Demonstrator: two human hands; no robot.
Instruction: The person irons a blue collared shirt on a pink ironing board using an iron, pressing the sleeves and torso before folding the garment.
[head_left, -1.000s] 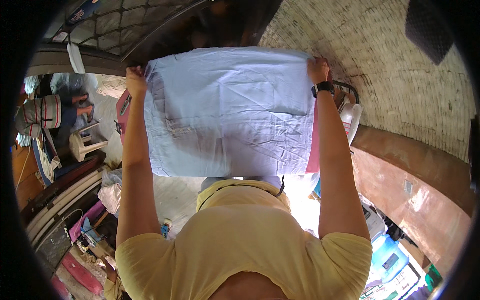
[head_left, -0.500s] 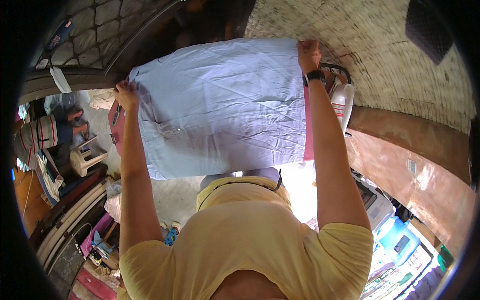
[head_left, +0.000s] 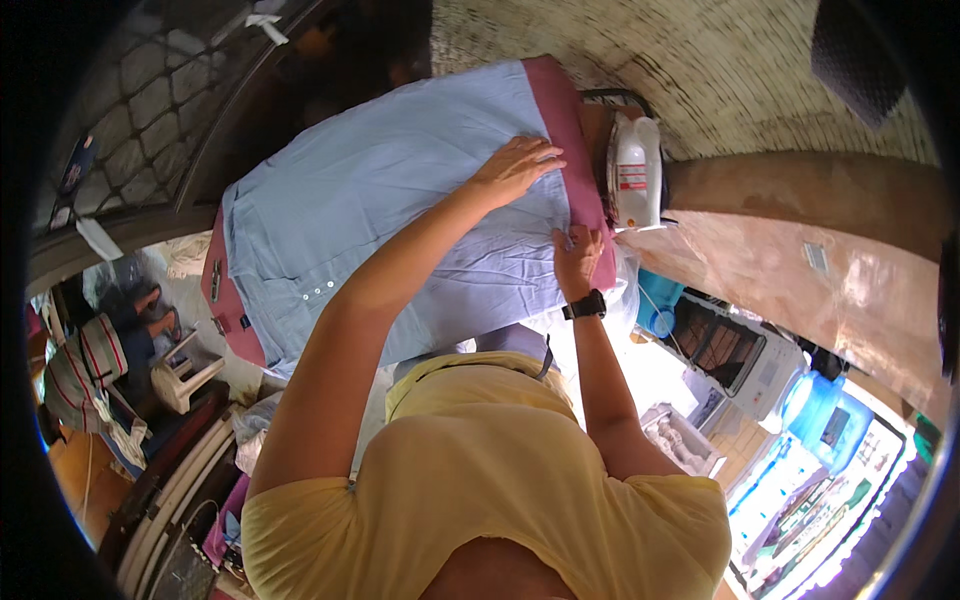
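A light blue buttoned garment (head_left: 400,170) lies spread over a padded board with a maroon cover (head_left: 568,130). Small white buttons (head_left: 318,291) show near its lower left part, and creases run across its right side. My left hand (head_left: 518,170) rests on the cloth close to the right edge, palm down with the fingers stretched out. Nearer to me, my right hand (head_left: 577,262) touches the same edge, thumb on the cloth and fingers over the maroon cover, spread apart. A dark watch (head_left: 585,305) is on my right wrist.
Beyond the board's right end stands a white plastic object with a red-marked label (head_left: 634,175), next to a black curved bar. A stone-patterned wall (head_left: 740,70) rises behind. A blue water jug (head_left: 835,420) is at right. A person (head_left: 150,310) and a small stool (head_left: 185,370) are at left.
Both hands have let go of the garment's far corners. It now lies lower on the board, turned slightly. My left hand crossed to the right edge; my right hand came nearer to me.
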